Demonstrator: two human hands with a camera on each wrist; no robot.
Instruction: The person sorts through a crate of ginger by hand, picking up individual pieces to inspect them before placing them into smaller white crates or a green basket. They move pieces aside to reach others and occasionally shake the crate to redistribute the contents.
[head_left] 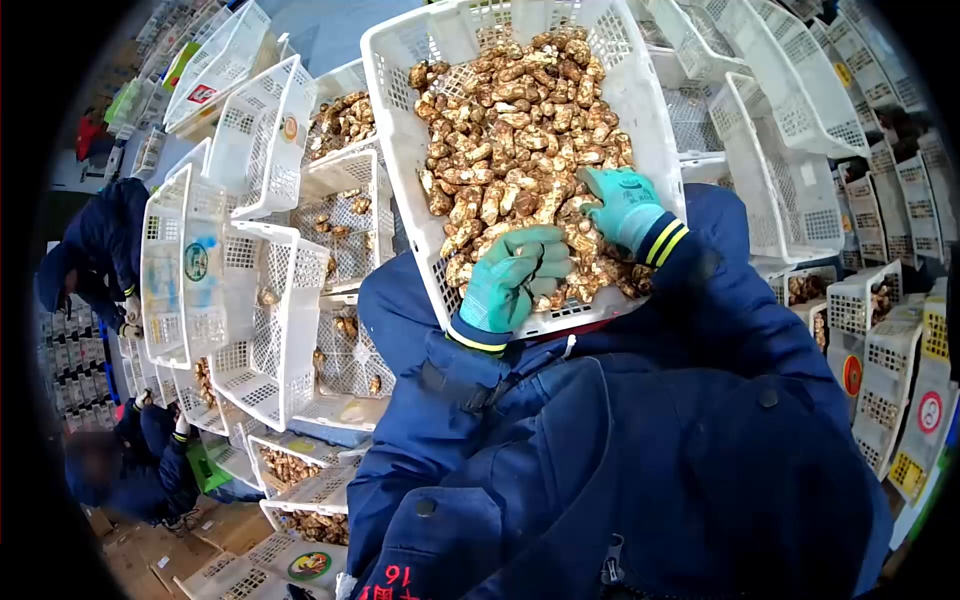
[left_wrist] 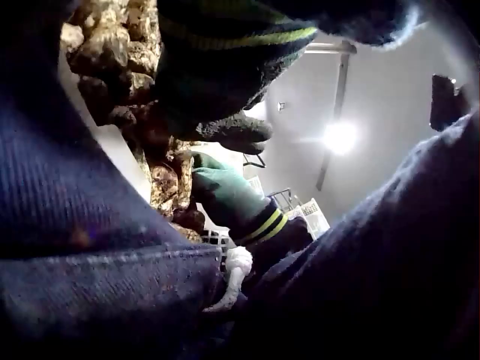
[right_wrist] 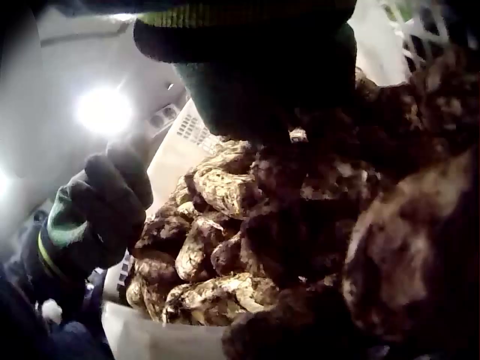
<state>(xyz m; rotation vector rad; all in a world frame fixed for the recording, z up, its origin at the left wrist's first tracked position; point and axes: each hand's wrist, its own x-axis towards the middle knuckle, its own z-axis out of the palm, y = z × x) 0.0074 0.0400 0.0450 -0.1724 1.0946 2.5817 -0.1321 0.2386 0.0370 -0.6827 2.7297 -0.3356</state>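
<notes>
A white perforated plastic crate (head_left: 400, 150) rests across the person's lap, heaped with knobbly brown-and-cream mushrooms (head_left: 515, 120). My left hand (head_left: 510, 280), in a green knit glove, is over the crate's near left corner, fingers curled; no mushroom shows between them. From the right wrist view, this left hand (right_wrist: 97, 210) appears beside the crate wall as a loose fist. My right hand (head_left: 628, 212), gloved alike, reaches in from the right side and touches the pile; its fingertips are hidden among mushrooms, and I cannot tell whether they pinch one. Mushrooms (right_wrist: 225, 187) lie close under it.
Stacked white crates flank both sides, some holding mushrooms, such as the crate (head_left: 378, 205) at left. More crates (head_left: 790, 200) crowd the right. Two other people in dark clothes, one (head_left: 105, 250) higher up and one (head_left: 135, 460) lower, work at far left.
</notes>
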